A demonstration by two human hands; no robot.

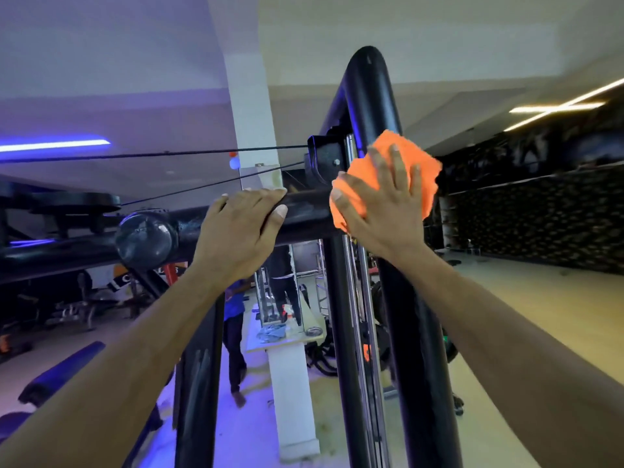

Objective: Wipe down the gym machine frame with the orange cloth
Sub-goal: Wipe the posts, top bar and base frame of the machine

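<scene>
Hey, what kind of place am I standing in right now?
Most likely a gym: a black machine frame with cables running to a pulley, and a padded bench on the left.

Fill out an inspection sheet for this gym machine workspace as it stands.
Surface: black tubular frame, glossy; horizontal bar meets the upright at the cloth.
Job's things: orange cloth pressed flat against the upright.
Clutter: blue rag and spray bottle on a white ledge beyond.
Grippers: right hand presses on the cloth, fingers spread; left hand grips the horizontal bar.
Cables: two thin black cables run left from the pulley bracket.
Surroundings: white pillar, blue lighting, a person standing behind.
</scene>
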